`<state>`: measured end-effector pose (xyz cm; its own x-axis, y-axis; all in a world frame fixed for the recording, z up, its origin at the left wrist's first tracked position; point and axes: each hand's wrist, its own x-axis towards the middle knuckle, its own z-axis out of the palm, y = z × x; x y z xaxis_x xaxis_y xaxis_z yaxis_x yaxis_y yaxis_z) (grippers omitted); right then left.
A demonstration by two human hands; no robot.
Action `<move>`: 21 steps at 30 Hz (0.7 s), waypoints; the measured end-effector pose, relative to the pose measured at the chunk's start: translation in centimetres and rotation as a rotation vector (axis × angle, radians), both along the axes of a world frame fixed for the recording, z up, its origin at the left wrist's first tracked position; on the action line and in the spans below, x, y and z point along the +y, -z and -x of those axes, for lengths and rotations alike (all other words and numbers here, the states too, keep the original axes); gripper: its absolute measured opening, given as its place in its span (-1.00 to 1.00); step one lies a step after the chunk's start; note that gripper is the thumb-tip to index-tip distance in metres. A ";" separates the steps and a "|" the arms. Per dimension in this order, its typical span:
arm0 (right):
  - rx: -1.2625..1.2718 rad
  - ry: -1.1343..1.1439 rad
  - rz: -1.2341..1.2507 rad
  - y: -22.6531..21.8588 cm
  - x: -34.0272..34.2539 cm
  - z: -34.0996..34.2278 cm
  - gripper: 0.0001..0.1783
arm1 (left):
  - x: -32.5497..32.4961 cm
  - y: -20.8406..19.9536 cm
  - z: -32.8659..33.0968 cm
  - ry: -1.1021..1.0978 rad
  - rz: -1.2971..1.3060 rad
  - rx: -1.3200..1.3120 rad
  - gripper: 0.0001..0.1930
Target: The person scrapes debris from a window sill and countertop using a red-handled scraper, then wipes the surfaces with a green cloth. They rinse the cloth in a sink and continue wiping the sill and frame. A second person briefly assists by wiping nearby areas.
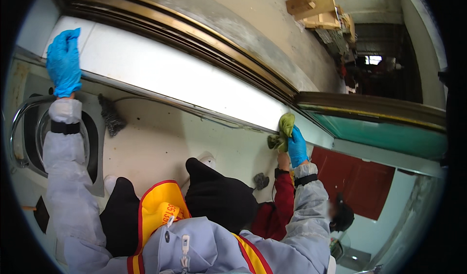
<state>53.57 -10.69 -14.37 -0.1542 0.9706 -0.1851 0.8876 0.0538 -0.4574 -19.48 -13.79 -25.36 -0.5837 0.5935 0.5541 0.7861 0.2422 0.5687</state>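
My left hand [64,63], in a blue glove, rests at the left end of a white sill [160,82]. Its fingers are loosely bent, and nothing shows in them. At the sill's right part, my right hand [297,148], also blue-gloved, is closed on a crumpled green cloth [287,123]. Just beside it, another person's bare hand [282,161], below a red sleeve [283,196], reaches up to the darker lower part of the same cloth. Whether that hand grips the cloth I cannot tell.
A brown metal window frame [194,43] runs behind the sill, with an open glass pane [384,133] at right. Left, below the sill, stands a round-seated chair with a chrome tube [18,128]. Dark mesh scourers [112,116] lie about. A dark red door [357,181] is at right.
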 end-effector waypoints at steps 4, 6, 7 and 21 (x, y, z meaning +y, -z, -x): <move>-0.008 0.402 0.072 -3.1 -3.3 -3.7 -0.60 | -0.1 1.5 1.3 -0.019 0.056 0.015 -0.78; 0.218 0.579 0.140 -5.0 -3.4 -3.4 -0.58 | 0.0 1.9 1.7 -0.039 0.073 0.037 -0.77; 0.421 0.568 0.109 -5.4 -3.0 -2.7 -0.57 | 0.1 2.0 1.9 -0.040 0.079 0.043 -0.76; -0.138 -0.548 -0.429 -1.3 9.6 16.8 -0.49 | 0.1 1.2 0.9 -0.053 0.041 -0.033 -0.77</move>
<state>36.76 -1.10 -13.10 -0.6440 0.7515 0.1435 0.7295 0.6596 -0.1808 -20.43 -13.69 -26.54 -0.6324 0.5830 0.5101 0.7527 0.3066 0.5827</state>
